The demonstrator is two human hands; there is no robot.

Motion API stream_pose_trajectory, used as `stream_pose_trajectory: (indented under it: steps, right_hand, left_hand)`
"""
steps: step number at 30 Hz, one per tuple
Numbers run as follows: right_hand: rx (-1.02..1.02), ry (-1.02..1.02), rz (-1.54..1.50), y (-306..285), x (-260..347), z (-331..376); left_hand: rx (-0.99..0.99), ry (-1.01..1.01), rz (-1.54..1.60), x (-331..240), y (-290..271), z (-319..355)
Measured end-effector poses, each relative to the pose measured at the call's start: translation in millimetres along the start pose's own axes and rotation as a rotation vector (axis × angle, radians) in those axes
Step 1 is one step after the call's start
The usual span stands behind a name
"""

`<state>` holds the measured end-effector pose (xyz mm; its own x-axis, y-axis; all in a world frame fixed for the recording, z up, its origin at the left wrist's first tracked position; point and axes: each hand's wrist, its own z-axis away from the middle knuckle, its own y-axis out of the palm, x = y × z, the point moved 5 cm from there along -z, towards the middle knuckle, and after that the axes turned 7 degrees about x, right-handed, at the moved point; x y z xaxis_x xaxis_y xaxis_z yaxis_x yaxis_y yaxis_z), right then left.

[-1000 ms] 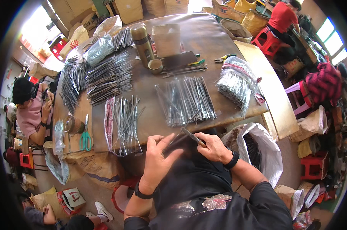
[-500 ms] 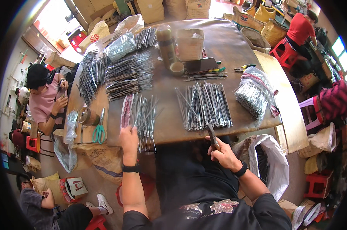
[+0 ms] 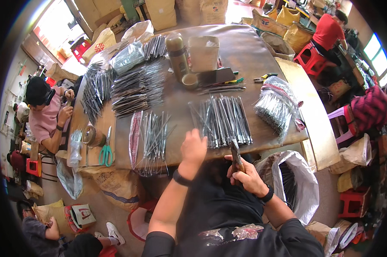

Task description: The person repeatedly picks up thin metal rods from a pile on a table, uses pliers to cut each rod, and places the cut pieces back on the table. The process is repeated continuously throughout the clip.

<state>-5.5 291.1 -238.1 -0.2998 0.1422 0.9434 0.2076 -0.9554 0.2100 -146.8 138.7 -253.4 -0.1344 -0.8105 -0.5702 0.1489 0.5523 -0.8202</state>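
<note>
My right hand point(image 3: 248, 177) is closed around a pair of dark pliers point(image 3: 235, 154), their jaws pointing up at the front edge of a row of thin metal strips point(image 3: 225, 120). My left hand point(image 3: 194, 149) is over the table's front edge, at the near left corner of that row; its fingers are smeared by motion, and whether they grip a strip cannot be made out. Left of it lies a looser bunch of thin metal strips point(image 3: 154, 137), some sticking out past the table edge, beside a flat pink-and-white plastic wrapper point(image 3: 135, 138).
Larger strip piles point(image 3: 138, 88) cover the table's left, near green-handled scissors point(image 3: 105, 154). A bottle point(image 3: 177, 55), a bin point(image 3: 203, 53) and more pliers point(image 3: 265, 78) stand or lie farther back. A bagged bundle point(image 3: 275, 107) is right; an open sack point(image 3: 307, 184) stands below. Other people sit around.
My left hand has moved right, from the looser bunch to the row's near left corner. The pliers stay in my right hand at the row's front edge. The view has shifted slightly.
</note>
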Motion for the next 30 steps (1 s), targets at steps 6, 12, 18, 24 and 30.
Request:
stream_pose_trajectory:
  steps: [6, 12, 18, 24, 30]
  right_hand:
    - [-0.136, 0.035, -0.087, -22, -3, 14]
    - [-0.322, -0.091, -0.280, -70, 1, 30]
    - [-0.441, -0.188, -0.430, -83, 3, 28]
    - [-0.380, -0.142, -0.348, -80, 2, 34]
    - [-0.513, -0.222, -0.557, -127, -19, 56]
  left_hand:
    - [0.121, -0.018, 0.076, 32, 18, -30]
    - [0.228, -0.248, 0.668, 68, -9, -35]
    - [0.083, -0.129, -0.025, 43, -6, -29]
    - [0.213, -0.188, 0.353, 74, 21, -43]
    - [0.352, -0.238, 1.117, 80, 11, -33]
